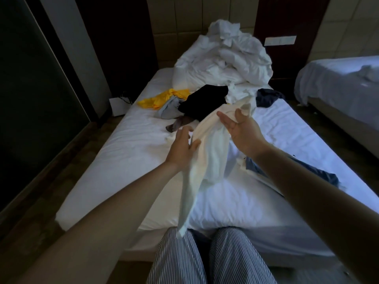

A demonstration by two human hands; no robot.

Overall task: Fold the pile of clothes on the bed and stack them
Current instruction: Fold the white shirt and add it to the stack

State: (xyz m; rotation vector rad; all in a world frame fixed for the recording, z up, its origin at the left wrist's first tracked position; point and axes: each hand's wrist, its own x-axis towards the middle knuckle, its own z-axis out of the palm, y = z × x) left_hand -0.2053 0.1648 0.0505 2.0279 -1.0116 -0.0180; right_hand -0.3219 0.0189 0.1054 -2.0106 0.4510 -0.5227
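Observation:
A white garment [207,158] hangs between my hands above the bed [127,148], its lower end reaching down to my knees. My left hand [181,149] pinches its left edge between thumb and fingers. With the palm turned up and the fingers straight, my right hand [241,129] supports the garment's upper part, which drapes over and behind it. Unfolded clothes lie further up the bed: a yellow garment [164,99], a black garment [205,101], a pale grey-blue piece [170,110], a small dark item [177,125] and a navy garment [268,97]. A blue garment [320,174] lies under my right forearm.
A heap of white bedding [225,62] fills the head of the bed. A second bed [338,83] stands to the right across a narrow gap. A white box [118,106] sits on the floor at the left. My legs in striped trousers [235,261] are at the bed's foot.

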